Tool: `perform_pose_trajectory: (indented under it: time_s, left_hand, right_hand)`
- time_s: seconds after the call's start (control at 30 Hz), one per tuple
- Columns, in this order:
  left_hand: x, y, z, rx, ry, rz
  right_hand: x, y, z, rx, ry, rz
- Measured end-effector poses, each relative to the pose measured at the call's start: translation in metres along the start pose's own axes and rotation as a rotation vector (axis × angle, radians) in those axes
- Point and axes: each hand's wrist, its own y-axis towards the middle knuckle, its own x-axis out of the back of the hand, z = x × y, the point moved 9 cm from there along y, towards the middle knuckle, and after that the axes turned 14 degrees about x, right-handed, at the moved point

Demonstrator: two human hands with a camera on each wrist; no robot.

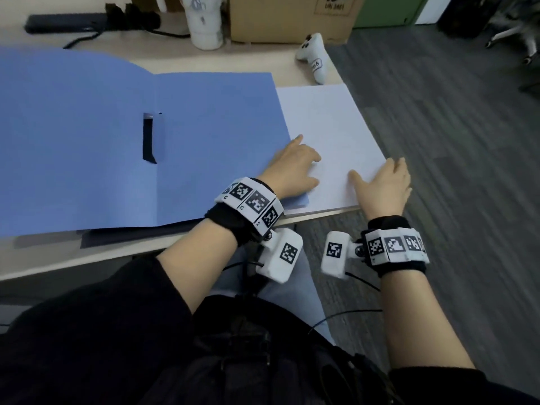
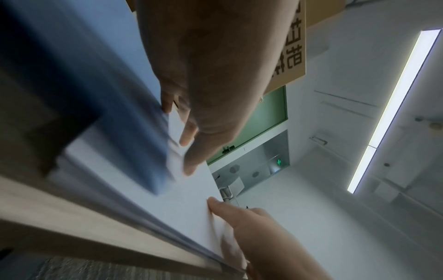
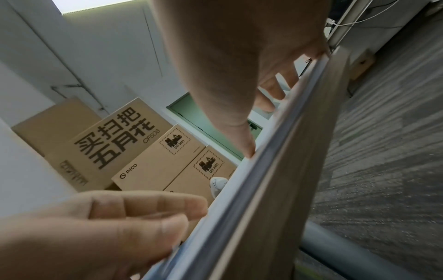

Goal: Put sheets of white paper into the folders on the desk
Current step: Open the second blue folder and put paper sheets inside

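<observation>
the blue folder lies open and holds no sheet yet, so the filing has barely begun. just right of the blue folder, the white paper stack lies under both hands: the left hand rests with loose fingers, and the right hand seems to lie flat at its far edge, gripping nothing.

Location: office workspace.

From the feeds I read an office interior. The surface is a pale wood-grain desk holding an open blue folder and a stack of white paper. A black power strip with plugged cables lies at its far edge. Grey striped carpet tile covers the floor, and a swivel chair base stands on it. Stacked cardboard shipping boxes sit behind the desk. The left wrist view shows a linear ceiling light, a green door and a lit green exit sign.
</observation>
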Motion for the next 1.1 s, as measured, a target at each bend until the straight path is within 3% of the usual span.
perform_pose_trajectory:
  time_s: [0.5,0.6,0.7,0.8,0.93,1.1]
  left_hand:
    - [-0.002,0.012,0.014,0.094,-0.156,-0.072]
    - [-0.001,0.014,0.017,0.093,-0.208,-0.073]
    - [-0.003,0.018,0.020,0.113,-0.268,-0.058]
    - [-0.004,0.023,0.025,0.133,-0.484,-0.008]
    - [-0.007,0.019,0.021,0.136,-0.923,0.197]
    - [-0.007,0.018,0.018,0.077,-0.958,0.257]
  right_hand:
    - [0.030,0.007,0.005,0.054,0.162,-0.183]
    - [0.042,0.006,0.023,0.150,0.235,-0.240]
    - [0.035,0.004,0.046,0.251,0.321,-0.199]
    - [0.022,-0.001,0.068,0.357,0.347,-0.111]
    - [0.012,-0.004,0.082,0.451,0.321,-0.056]
    - [0.009,-0.006,0.091,0.518,0.307,-0.025]
